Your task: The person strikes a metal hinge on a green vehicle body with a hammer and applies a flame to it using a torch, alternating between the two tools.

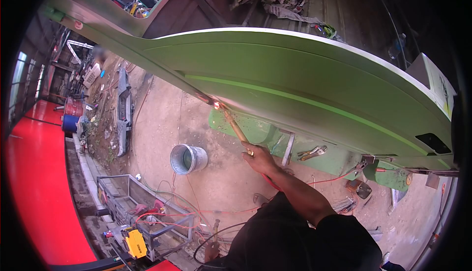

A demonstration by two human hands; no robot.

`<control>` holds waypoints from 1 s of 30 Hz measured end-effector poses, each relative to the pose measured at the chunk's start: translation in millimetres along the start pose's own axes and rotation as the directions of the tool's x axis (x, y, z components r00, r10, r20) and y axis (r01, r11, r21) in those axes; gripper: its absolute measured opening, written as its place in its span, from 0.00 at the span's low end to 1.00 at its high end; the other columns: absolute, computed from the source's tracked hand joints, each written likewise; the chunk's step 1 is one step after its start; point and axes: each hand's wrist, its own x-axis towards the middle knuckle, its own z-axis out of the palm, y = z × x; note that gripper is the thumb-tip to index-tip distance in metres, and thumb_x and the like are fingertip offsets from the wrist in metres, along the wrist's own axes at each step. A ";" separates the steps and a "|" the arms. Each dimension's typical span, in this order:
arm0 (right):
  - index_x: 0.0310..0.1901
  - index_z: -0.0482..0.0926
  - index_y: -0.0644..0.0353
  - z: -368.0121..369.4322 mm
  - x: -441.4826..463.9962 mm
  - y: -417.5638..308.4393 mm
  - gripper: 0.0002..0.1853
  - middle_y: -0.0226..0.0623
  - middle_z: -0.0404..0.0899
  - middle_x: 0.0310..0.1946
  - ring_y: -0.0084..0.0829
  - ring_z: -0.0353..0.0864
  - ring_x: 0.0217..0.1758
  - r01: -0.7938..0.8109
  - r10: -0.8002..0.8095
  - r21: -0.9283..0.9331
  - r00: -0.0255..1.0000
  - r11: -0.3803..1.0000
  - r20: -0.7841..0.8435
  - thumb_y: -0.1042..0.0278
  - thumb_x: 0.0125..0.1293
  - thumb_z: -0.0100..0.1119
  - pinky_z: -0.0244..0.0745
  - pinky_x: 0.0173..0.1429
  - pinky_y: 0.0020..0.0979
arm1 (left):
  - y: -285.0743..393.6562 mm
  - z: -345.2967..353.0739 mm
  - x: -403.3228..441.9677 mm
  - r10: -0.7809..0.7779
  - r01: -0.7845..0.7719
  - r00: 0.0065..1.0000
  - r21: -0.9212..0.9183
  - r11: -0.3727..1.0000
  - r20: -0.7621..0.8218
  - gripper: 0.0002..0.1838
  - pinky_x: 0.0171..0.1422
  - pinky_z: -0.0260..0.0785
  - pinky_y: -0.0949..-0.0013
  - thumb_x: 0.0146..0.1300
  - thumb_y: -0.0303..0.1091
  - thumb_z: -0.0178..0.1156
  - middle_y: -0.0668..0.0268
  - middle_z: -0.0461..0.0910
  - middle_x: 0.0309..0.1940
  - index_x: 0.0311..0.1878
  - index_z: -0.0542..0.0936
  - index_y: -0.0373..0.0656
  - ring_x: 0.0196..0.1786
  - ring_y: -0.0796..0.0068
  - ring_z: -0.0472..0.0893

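My right hand point(259, 158) is closed around the handle of a brass-coloured torch point(235, 124). The torch points up and left, and its tip glows bright at the lower edge of a large green metal panel point(295, 79). Red hose runs back from below that hand. Near the bottom edge, my left hand point(212, 251) is small and partly hidden by black clothing. Its fingers look closed on something I cannot make out, beside a thin dark curved line.
A bucket point(189, 159) stands on the concrete. Below the panel lie pliers point(313, 153) on a green piece point(339, 165). Lower left are a metal frame cart point(115, 197), a yellow device point(135, 243) and hoses. A red surface point(39, 182) lies far left.
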 end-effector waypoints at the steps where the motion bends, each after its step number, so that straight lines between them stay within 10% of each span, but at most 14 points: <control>1: 0.64 0.75 0.55 -0.3 0.3 0.0 0.26 0.56 0.82 0.47 0.51 0.82 0.52 -0.004 0.004 -0.002 1.000 1.000 0.004 0.59 0.65 0.60 0.76 0.57 0.42 | 1.7 0.1 -1.2 0.000 0.000 1.000 0.000 1.000 0.000 0.23 0.34 0.72 0.67 0.64 0.45 0.64 0.63 0.83 0.28 0.54 0.82 0.37 0.28 0.74 0.81; 28: 0.69 0.69 0.52 -1.9 -0.5 3.1 0.33 0.58 0.79 0.50 0.52 0.80 0.54 -0.049 0.048 0.030 0.998 0.998 0.048 0.67 0.59 0.56 0.74 0.59 0.44 | -3.0 -2.6 7.5 0.048 -0.047 0.999 0.084 0.995 -0.006 0.24 0.37 0.76 0.65 0.65 0.45 0.64 0.56 0.86 0.35 0.57 0.80 0.35 0.33 0.71 0.85; 30: 0.69 0.68 0.52 -0.3 -1.4 4.1 0.33 0.58 0.80 0.49 0.52 0.80 0.54 -0.052 0.050 0.034 0.998 0.998 0.047 0.67 0.59 0.56 0.74 0.59 0.44 | -5.3 -1.4 8.0 0.149 -0.150 0.988 -0.006 0.989 -0.024 0.20 0.23 0.72 0.66 0.66 0.43 0.61 0.64 0.79 0.23 0.50 0.81 0.36 0.20 0.73 0.78</control>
